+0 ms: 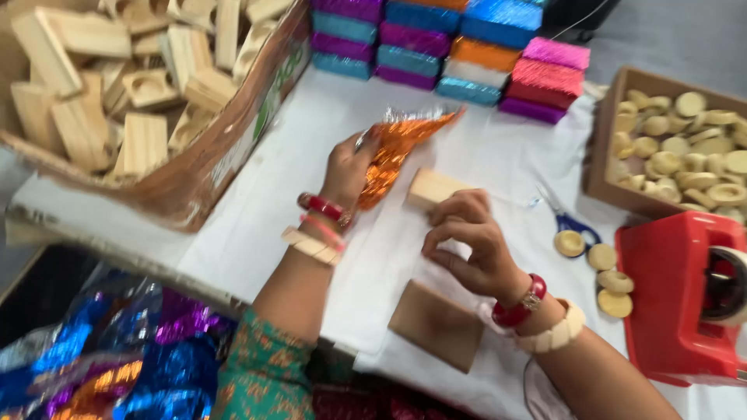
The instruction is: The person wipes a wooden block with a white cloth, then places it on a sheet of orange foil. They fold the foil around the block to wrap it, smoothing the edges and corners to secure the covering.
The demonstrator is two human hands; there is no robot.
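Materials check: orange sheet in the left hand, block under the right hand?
Orange sheet: looks like thin metallic foil or glitter film; it crinkles and glints. Block: seems bare, unfinished light wood, pale and matte, like the pieces in the cardboard box. Left hand pinches the sheet; right hand rests against the block.

I am looking down at a small craft-packing workshop. A cloth-covered desk carries a cardboard box of cut wooden blocks, stacked foil-wrapped boxes, a tray of wooden discs, scissors and a red tape dispenser.
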